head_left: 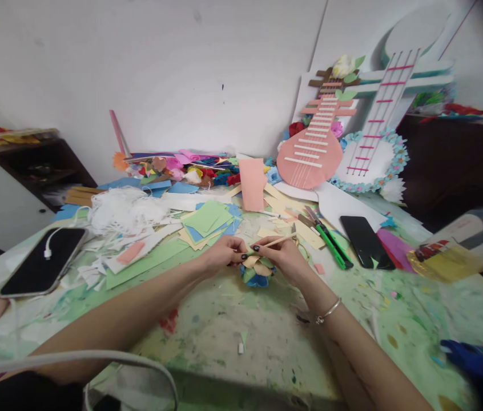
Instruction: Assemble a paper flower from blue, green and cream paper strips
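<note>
A small paper flower (258, 280) with blue, cream and green petals sits between my two hands above the table. My left hand (224, 254) comes in from the left, thumb and fingers pinched on the flower's upper edge. On the other side, my right hand (286, 260) is closed round a thin pale stick (279, 240) that slants up to the right, and its fingertips meet the flower as well. Part of the flower is covered by my fingers. Close beyond them lie green and blue paper sheets (209, 220).
A green utility knife (334, 246) and a black phone (366, 242) lie to the right. Another phone (44, 261) with a cable is at the left, near tangled white string (124, 210). Paper lutes, one pink (310, 157), lean on the wall. A white cable (139, 359) crosses the near left.
</note>
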Motion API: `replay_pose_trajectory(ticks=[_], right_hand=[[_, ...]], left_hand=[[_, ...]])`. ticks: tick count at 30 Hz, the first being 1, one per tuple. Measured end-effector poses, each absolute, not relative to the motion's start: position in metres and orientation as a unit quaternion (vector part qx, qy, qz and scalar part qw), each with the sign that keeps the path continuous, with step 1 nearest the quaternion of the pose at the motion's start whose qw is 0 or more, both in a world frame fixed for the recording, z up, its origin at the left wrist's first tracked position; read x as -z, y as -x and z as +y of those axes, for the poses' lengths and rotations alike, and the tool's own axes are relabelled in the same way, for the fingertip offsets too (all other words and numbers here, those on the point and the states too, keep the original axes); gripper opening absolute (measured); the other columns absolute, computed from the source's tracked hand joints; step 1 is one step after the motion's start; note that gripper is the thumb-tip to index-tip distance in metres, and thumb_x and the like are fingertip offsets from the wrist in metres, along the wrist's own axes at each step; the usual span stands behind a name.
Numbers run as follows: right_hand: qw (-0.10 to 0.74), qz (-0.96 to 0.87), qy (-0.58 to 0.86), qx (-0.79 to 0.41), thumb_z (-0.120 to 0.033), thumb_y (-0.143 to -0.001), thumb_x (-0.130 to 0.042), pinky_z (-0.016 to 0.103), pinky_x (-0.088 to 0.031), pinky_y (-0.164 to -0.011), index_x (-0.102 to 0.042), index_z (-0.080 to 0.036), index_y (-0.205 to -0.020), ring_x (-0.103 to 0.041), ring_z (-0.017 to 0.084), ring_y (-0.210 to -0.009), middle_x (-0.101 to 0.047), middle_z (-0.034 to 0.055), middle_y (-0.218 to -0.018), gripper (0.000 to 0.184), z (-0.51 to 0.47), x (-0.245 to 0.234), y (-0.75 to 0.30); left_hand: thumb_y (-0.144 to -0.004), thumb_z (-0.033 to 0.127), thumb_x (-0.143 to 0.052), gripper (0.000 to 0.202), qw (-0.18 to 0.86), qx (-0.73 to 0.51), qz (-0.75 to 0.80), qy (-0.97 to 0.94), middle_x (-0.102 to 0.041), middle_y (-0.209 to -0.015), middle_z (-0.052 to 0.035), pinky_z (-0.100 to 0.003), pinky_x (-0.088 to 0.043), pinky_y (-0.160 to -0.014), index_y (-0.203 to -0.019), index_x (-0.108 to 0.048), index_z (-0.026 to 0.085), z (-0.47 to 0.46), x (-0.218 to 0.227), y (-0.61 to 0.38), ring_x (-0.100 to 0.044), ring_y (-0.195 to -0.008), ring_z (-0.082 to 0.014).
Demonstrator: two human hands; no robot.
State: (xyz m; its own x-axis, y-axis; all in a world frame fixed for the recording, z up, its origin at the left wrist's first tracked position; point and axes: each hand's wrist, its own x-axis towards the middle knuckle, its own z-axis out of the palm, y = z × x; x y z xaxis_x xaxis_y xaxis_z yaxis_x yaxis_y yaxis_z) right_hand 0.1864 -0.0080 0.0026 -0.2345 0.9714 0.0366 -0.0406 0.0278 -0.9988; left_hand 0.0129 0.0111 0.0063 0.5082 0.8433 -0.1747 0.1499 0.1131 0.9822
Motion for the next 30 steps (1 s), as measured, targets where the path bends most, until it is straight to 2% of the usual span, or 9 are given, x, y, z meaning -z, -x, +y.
replay_pose_trajectory(ticks=[5,10,15,18,22,26,30], right_hand=[[0.441,-0.562,0.463,-0.525,-0.026,-0.059,-0.069,0.020,-0.037,-0.048,-0.068,-0.011,-0.067,-0.052,0.010,-0.054,-0.063,0.0029,-0.060,0.016,-0.006,-0.003,-0.188],[0.462,-0.542,0.455,-0.534,-0.021,-0.057,-0.068,0.022,-0.038,-0.048,-0.068,-0.011,-0.064,-0.053,0.012,-0.052,-0.063,0.0034,-0.057,0.012,-0.006,-0.003,-0.187],[0.470,-0.529,0.456,-0.540,-0.020,-0.055,-0.069,0.023,-0.039,-0.048,-0.068,-0.012,-0.063,-0.055,0.013,-0.052,-0.065,0.0043,-0.058,0.011,-0.008,-0.004,-0.184],[0.471,-0.477,0.467,-0.576,-0.019,-0.050,-0.071,0.023,-0.039,-0.046,-0.067,-0.012,-0.059,-0.054,0.013,-0.049,-0.064,0.0037,-0.053,0.012,-0.010,-0.006,-0.182],[0.476,-0.383,0.489,-0.623,-0.013,-0.044,-0.069,0.022,-0.037,-0.041,-0.064,-0.013,-0.050,-0.051,0.012,-0.041,-0.061,0.0023,-0.045,0.008,-0.011,-0.008,-0.180],[0.486,-0.367,0.489,-0.624,-0.009,-0.043,-0.067,0.023,-0.038,-0.041,-0.066,-0.013,-0.050,-0.052,0.012,-0.042,-0.063,0.0031,-0.048,0.008,-0.010,-0.005,-0.179],[0.511,-0.337,0.477,-0.630,-0.011,-0.042,-0.071,0.024,-0.041,-0.045,-0.066,-0.013,-0.053,-0.055,0.014,-0.047,-0.065,0.0038,-0.052,0.012,-0.009,-0.002,-0.178]], left_hand=[[-0.063,0.025,-0.064,0.020,0.604,-0.269,0.409,-0.629,-0.047,-0.050,0.0041,-0.018,-0.027,-0.045,-0.062,-0.049,0.012,0.012,-0.010,-0.014,-0.040,-0.045,-0.0051],[-0.072,0.038,-0.060,0.028,0.644,-0.218,0.352,-0.644,-0.049,-0.053,0.0027,-0.018,-0.029,-0.047,-0.078,-0.057,0.011,0.016,-0.013,-0.005,-0.042,-0.048,-0.0062],[-0.075,0.035,-0.057,0.027,0.629,-0.153,0.349,-0.678,-0.049,-0.050,0.0017,-0.018,-0.028,-0.047,-0.080,-0.063,0.009,0.018,-0.019,0.002,-0.039,-0.046,-0.0059],[-0.073,0.033,-0.059,0.027,0.612,-0.173,0.359,-0.683,-0.043,-0.045,0.0033,-0.018,-0.026,-0.045,-0.076,-0.065,0.007,0.017,-0.017,-0.002,-0.035,-0.043,-0.0051],[-0.067,0.029,-0.060,0.025,0.588,-0.207,0.406,-0.669,-0.046,-0.044,0.0015,-0.019,-0.026,-0.044,-0.072,-0.068,0.006,0.016,-0.008,-0.011,-0.037,-0.042,-0.0060],[-0.066,0.020,-0.055,0.019,0.507,-0.239,0.437,-0.703,-0.051,-0.048,0.0002,-0.019,-0.028,-0.045,-0.068,-0.070,0.009,0.013,-0.004,-0.016,-0.040,-0.044,-0.0077],[-0.066,0.009,-0.046,0.027,0.309,-0.280,0.424,-0.804,-0.059,-0.060,-0.0015,-0.021,-0.034,-0.056,-0.071,-0.071,0.015,0.010,-0.003,-0.019,-0.050,-0.058,-0.0117]])
